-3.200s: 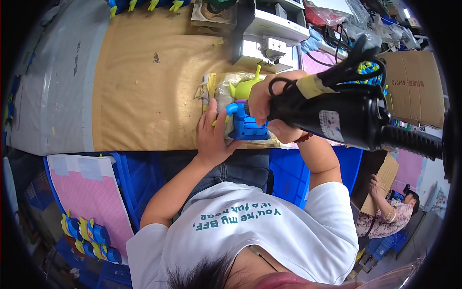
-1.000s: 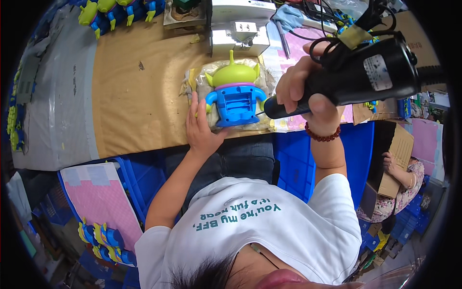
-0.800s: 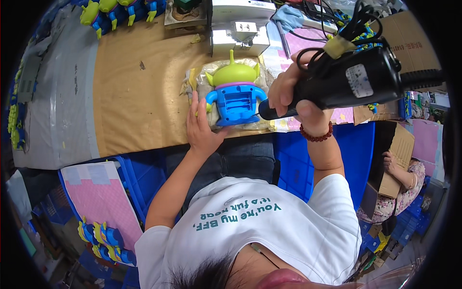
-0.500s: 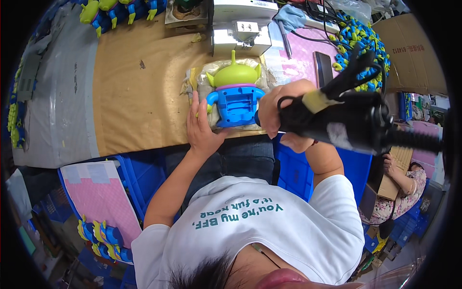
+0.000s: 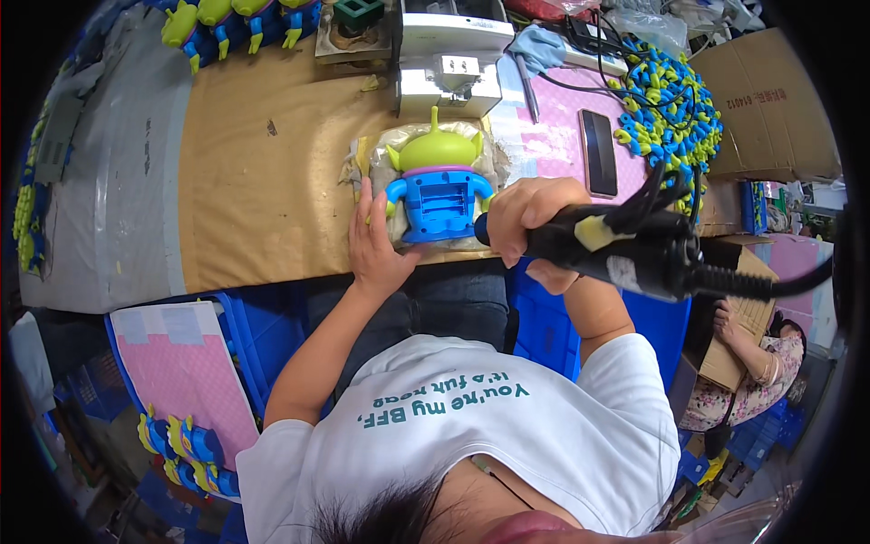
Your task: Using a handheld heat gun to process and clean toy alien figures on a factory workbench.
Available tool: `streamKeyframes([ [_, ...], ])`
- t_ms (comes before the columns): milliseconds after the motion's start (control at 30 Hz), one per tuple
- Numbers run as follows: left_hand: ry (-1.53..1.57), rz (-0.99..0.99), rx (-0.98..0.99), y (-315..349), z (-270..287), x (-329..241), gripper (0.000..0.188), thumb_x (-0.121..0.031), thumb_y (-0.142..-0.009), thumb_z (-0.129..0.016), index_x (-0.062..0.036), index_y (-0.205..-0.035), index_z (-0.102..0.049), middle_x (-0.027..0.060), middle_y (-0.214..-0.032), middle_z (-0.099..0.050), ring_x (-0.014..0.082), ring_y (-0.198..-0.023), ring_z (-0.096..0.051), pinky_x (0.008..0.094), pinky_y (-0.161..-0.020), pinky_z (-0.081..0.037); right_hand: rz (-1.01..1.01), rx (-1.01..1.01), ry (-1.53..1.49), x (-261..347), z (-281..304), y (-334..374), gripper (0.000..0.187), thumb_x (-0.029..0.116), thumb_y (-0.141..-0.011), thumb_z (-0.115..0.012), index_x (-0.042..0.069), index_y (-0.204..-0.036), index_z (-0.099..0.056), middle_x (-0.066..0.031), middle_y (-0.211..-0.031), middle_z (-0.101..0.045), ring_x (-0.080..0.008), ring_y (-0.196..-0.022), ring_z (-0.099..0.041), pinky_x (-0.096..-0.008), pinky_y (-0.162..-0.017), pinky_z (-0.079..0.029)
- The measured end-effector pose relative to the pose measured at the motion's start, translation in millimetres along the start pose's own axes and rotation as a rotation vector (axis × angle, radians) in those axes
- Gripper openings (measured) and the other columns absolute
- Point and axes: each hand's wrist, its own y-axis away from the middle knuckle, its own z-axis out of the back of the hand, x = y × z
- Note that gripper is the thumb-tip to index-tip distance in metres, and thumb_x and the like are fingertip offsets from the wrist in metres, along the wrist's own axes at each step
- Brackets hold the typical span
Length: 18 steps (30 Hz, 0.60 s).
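A green-headed toy figure with a blue plastic body and three stubby antennae (image 5: pixel 437 181) lies on its front on a crumpled pale cloth pad (image 5: pixel 494 154), near the front edge of the brown paper-covered workbench (image 5: pixel 263 181). Its ribbed blue back panel faces up and its head points away from the person.

The left hand (image 5: pixel 376 247) lies flat and open on the bench, fingers stretched along the toy's left side and touching its arm and the pad; it steadies rather than clasps. The right hand (image 5: pixel 535 222) is clenched around the grip of a black powered hand tool with a yellow band (image 5: pixel 625 249), whose nose end meets the toy's lower right corner. A black cable (image 5: pixel 770 283) runs from the tool's rear out to the right.

Just behind the toy stands a white boxy machine (image 5: pixel 450 54). To the right a pink sheet (image 5: pixel 557 136) carries a dark phone (image 5: pixel 599 152), with a heap of small blue and green toy parts (image 5: pixel 671 109) beyond it and a cardboard box (image 5: pixel 770 109) at the far right. To the left of the toy the brown bench top is bare as far as the grey strip (image 5: pixel 100 199). More green and blue figures (image 5: pixel 236 18) line the far edge. Blue crates (image 5: pixel 553 326) sit below the front edge, and another person in patterned clothing (image 5: pixel 752 381) sits at lower right.
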Motion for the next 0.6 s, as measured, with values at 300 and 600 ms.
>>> streamKeyframes([
  [300, -0.007, -0.004, 0.012, 1.7, 1.4, -0.7, 0.097, -0.033, -0.069, -0.086, -0.0019, -0.143, -0.032, 0.0324, -0.148, -0.034, 0.0476, -0.128, -0.045, 0.05, -0.103, -0.041, 0.067, -0.43, -0.005, 22.2, 27.4, -68.0, 0.031, 0.013, -0.087, -0.068, 0.001, -0.11, -0.05, -0.0087, -0.07, -0.06, -0.0194, -0.057, -0.059, -0.0329, -0.056, -0.048],
  [600, 0.021, 0.007, 0.012, 1.5, 0.7, 2.9, 0.098, -0.033, -0.066, -0.086, -0.0024, -0.143, -0.033, 0.032, -0.148, -0.034, 0.047, -0.126, -0.047, 0.0509, -0.101, -0.041, -0.091, -0.823, 0.237, -57.3, 75.7, -128.1, 0.014, 0.009, -0.087, -0.067, 0.0, -0.083, -0.058, -0.0072, -0.065, -0.059, -0.0164, -0.054, -0.058, -0.0296, -0.053, -0.049],
])
